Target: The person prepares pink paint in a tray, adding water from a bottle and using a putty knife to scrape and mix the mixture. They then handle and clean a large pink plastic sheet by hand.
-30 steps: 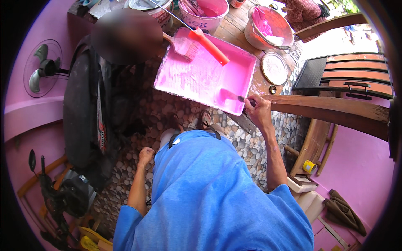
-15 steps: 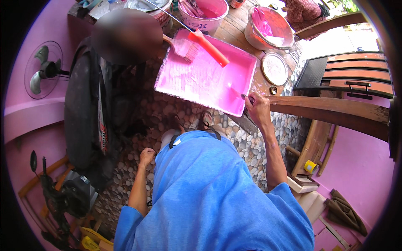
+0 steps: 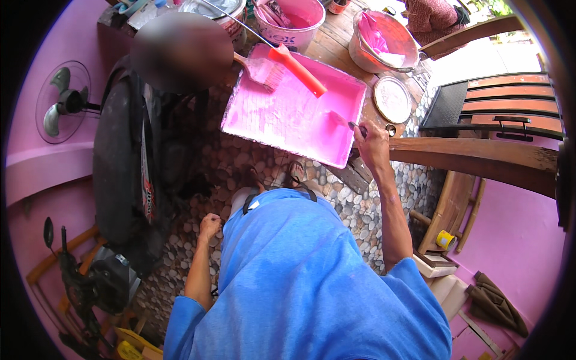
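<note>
My right hand (image 3: pixel 369 139) grips the dark handle of a small brush (image 3: pixel 336 119) at the right end of a white-rimmed paint tray (image 3: pixel 252 123); the brush's pink-coated tip is in the pink paint. A long-handled red roller (image 3: pixel 297 69) and a wide, wooden-handled brush (image 3: pixel 261 72) lie across the tray's upper part. Beside the tray is a round, paint-smeared lid (image 3: pixel 391 99), with a small cap (image 3: pixel 390 130) near my right hand. My left hand (image 3: pixel 209 225) hangs curled beside my left thigh; whether anything is inside it is hidden.
Paint buckets (image 3: pixel 291 33) (image 3: pixel 381 57) stand on the wooden table (image 3: pixel 336 45). A dark motorbike (image 3: pixel 117 162) and a fan (image 3: pixel 66 105) are on the left, wooden beams (image 3: pixel 468 162) and a slatted bench (image 3: pixel 504 93) on the right. Another person's patterned clothing (image 3: pixel 432 21) shows at top right.
My right hand has shifted slightly up and to the right, and the brush tip has moved higher within the tray. My left hand stays about where it was.
</note>
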A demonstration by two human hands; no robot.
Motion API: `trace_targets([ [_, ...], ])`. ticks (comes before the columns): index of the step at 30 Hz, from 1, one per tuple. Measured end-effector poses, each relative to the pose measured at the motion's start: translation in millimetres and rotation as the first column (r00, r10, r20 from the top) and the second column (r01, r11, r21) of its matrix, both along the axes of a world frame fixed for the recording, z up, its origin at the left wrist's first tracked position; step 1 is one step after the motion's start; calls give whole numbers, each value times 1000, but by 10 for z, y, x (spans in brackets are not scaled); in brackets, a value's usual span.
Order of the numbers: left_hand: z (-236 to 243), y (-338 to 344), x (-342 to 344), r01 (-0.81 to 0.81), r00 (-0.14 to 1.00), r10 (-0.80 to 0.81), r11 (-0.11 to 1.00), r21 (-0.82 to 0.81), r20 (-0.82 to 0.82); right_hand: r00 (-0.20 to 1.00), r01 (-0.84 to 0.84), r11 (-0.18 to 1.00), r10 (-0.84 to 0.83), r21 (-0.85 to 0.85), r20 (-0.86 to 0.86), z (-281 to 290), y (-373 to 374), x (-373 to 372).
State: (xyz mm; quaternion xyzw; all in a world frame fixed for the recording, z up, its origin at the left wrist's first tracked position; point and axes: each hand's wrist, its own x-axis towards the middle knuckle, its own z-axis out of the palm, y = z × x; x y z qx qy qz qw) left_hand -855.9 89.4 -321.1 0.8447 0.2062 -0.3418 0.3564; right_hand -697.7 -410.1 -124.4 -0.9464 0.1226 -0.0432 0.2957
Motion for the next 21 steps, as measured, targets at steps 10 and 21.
trace_targets([
  [10, -131, 112, -95, 95, 993, -99, 994, 60, 63, 999, -37, 992, 40, -120, 27, 68, -30, 192],
  [21, -42, 16, -99, 93, 995, -96, 986, 136, 18, 996, 8, 985, -22, -175, -81, 3, -89, 339],
])
